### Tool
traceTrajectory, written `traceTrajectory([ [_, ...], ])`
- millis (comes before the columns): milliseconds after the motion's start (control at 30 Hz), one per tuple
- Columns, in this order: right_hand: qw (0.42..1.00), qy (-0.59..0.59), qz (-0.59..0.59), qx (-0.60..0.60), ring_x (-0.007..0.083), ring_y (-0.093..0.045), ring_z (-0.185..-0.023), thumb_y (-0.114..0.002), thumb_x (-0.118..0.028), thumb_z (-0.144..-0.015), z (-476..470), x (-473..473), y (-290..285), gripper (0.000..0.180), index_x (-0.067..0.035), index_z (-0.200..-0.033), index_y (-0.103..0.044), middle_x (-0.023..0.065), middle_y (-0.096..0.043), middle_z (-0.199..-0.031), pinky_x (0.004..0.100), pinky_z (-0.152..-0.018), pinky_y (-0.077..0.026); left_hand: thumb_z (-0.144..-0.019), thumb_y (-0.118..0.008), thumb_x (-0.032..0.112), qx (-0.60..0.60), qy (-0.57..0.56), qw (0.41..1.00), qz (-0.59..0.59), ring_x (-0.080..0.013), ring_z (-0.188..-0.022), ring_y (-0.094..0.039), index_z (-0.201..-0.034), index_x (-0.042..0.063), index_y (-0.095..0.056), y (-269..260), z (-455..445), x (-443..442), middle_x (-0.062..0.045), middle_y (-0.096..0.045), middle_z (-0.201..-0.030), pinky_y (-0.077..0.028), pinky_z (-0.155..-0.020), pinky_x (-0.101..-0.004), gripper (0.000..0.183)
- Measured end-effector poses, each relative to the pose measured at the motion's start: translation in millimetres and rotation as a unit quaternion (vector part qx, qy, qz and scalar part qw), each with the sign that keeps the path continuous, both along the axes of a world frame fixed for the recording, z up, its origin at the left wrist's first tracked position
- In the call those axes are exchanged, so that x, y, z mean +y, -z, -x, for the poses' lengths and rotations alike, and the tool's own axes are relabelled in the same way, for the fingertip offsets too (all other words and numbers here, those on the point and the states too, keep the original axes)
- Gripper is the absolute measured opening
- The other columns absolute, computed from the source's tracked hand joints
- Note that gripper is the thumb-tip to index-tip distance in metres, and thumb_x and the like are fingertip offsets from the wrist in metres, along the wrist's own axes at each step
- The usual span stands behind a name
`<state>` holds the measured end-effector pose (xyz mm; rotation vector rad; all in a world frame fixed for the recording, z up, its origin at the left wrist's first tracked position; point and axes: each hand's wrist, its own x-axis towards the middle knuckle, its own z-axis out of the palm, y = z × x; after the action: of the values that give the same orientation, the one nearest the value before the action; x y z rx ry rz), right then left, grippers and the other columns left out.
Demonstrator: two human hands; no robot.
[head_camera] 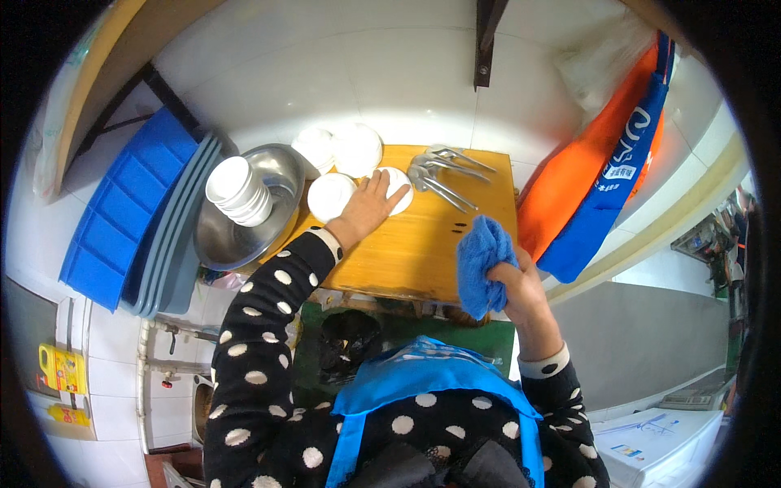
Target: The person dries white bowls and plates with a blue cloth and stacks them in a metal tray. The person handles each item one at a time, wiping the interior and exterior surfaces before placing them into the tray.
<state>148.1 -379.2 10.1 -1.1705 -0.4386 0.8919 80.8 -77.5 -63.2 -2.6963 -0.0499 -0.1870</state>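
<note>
My right hand [518,283] grips a folded blue terry cloth [482,262] above the front right of the yellow wooden tabletop [403,256]. My left hand [369,207] lies with spread fingers on a white bowl [399,177], hiding part of it. Just left of that hand sits another white bowl [328,196], upside down. Two more groups of white bowls, a left one [314,149] and a right one [358,149], stand behind against the wall. Several metal spoons [448,174] lie in a pile to the right of the bowls.
At left, a steel basin [210,238] holds a tilted stack of small white bowls [238,189]. Beside it lean a blue plastic tray [125,213] and several grey tubs [180,244]. Orange and blue aprons [586,201] hang at right. A black bag [348,341] is below the table.
</note>
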Motion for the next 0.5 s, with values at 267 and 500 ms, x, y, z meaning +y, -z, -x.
traceTrajectory([
  [267, 1.0, 0.004, -0.004, 0.014, 0.0185, -0.059, -0.072, -0.048, 0.0, -0.07, -10, -6, 9, 0.037, 0.006, -0.106, -0.053, 0.0097, -0.059, -0.086, 0.0292, -0.064, -0.05, -0.08, -0.049, -0.001, -0.027, 0.069, 0.997, 0.024, -0.0441, -0.118, -0.04, -0.139, 0.014, -0.027, -2, 14, -25, -0.034, -0.037, -0.127, -0.038, -0.094, -0.0488, 0.065],
  [500, 1.0, -0.018, 0.002, 0.01, 0.0178, -0.059, -0.073, -0.047, 0.001, -0.071, -8, -1, 3, 0.038, 0.006, -0.108, -0.052, 0.0096, -0.059, -0.088, 0.0289, -0.063, -0.051, -0.083, -0.047, 0.004, -0.037, 0.083, 0.994, -0.055, -0.0427, -0.115, -0.043, -0.139, 0.013, -0.028, -5, 28, -41, -0.034, -0.042, -0.122, -0.04, -0.089, -0.0475, 0.06],
])
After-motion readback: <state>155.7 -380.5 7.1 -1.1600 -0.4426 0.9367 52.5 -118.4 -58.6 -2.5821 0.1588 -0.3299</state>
